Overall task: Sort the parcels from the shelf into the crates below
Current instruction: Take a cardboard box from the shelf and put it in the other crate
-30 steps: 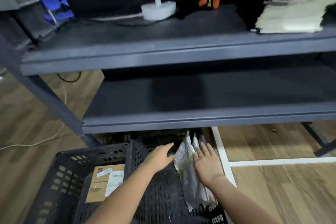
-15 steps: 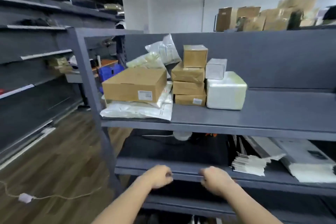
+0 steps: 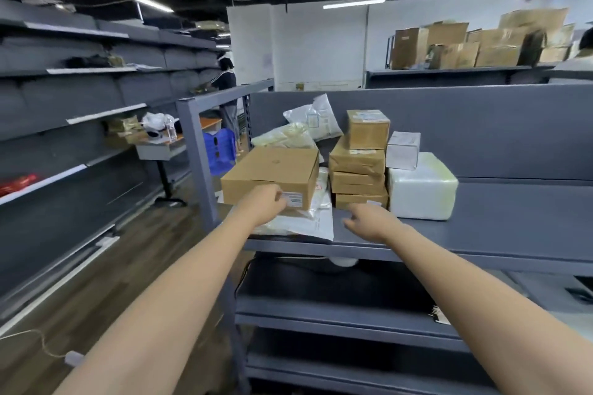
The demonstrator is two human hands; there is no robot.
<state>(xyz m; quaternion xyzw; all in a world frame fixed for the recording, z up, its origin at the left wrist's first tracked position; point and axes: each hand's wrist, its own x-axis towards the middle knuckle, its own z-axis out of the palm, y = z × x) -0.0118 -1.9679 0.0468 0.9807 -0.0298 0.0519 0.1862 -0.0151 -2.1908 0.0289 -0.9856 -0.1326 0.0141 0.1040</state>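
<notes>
Parcels crowd the left part of the grey shelf (image 3: 481, 234). A flat cardboard box (image 3: 272, 170) lies on white plastic mailers (image 3: 308, 221). My left hand (image 3: 266, 204) is at the box's front face beside its label, fingers curled; whether it grips the box I cannot tell. To the right stands a stack of brown boxes (image 3: 359, 167), then a small white box (image 3: 402, 149) on a white wrapped block (image 3: 422, 186). My right hand (image 3: 369, 221) hovers over the shelf in front of the stack, fingers loosely spread, holding nothing. The crates are out of view.
More mailer bags (image 3: 313, 119) lean against the shelf's back panel. Lower grey shelves (image 3: 337, 311) run beneath. An aisle with wooden floor lies left, with a cable and plug (image 3: 73, 357). A person (image 3: 226, 86) stands far back by a desk (image 3: 167, 144).
The view has risen from the crate and its bag to the top shelf. Both hands have left the bag, come up and reached forward to the parcels.
</notes>
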